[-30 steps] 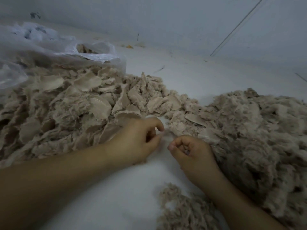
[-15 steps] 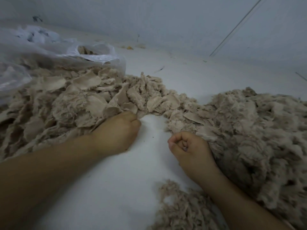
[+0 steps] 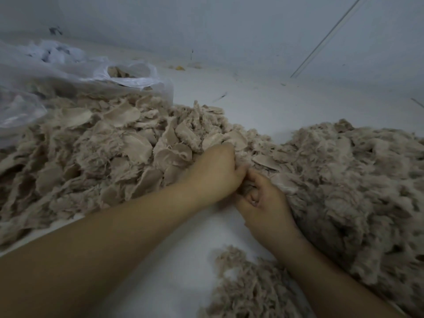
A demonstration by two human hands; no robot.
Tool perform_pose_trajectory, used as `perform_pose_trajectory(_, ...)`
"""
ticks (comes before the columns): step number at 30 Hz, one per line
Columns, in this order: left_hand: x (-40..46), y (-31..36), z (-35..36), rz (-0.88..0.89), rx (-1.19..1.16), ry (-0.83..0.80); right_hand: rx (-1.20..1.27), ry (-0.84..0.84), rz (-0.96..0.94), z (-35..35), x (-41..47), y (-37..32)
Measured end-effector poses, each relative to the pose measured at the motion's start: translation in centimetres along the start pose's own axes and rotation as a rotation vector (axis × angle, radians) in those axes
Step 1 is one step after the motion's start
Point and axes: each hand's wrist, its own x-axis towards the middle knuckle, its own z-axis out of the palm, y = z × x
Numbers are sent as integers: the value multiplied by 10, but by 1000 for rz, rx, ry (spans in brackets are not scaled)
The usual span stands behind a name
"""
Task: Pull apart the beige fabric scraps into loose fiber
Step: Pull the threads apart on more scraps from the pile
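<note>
A big heap of beige fabric scraps (image 3: pixel 96 152) covers the left half of the white surface. A mound of loose beige fiber (image 3: pixel 358 180) fills the right side. My left hand (image 3: pixel 215 173) lies at the heap's right edge with its fingers curled into the scraps. My right hand (image 3: pixel 263 198) sits just right of it, fingers curled round a small beige scrap (image 3: pixel 246 187) that both hands hold between them. The two hands touch. Most of that scrap is hidden by the fingers.
A clear plastic bag (image 3: pixel 68 72) with more scraps lies at the back left. A smaller tuft of loose fiber (image 3: pixel 247 285) sits near the front, between my forearms. A pale wall (image 3: pixel 229 31) rises behind the white surface (image 3: pixel 263 104).
My left hand has moved right and forward along the heap's edge to meet my right hand. My right hand has shifted slightly toward it, and both now hold a scrap together.
</note>
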Motion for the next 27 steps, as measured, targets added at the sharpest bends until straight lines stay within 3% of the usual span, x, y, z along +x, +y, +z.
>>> perform_pose_trajectory(3, 15, 5, 13, -143, -198, -19, 28, -32, 34, 0, 1, -2)
perform_pose_trajectory(10, -23, 9, 20, -143, -609, 31, 213, -86, 228, -5, 6, -4)
perform_pose_trajectory(16, -42, 1, 10, -216, -903, -20, 235, -129, 219, -5, 3, -9)
perform_pose_trajectory(23, -53, 2, 8, -201, -988, -110, 279, 108, 162, -5, -2, -14)
perform_pose_trajectory(27, -66, 2, 7, -71, -999, -143, 265, -61, 86, -6, -5, -15)
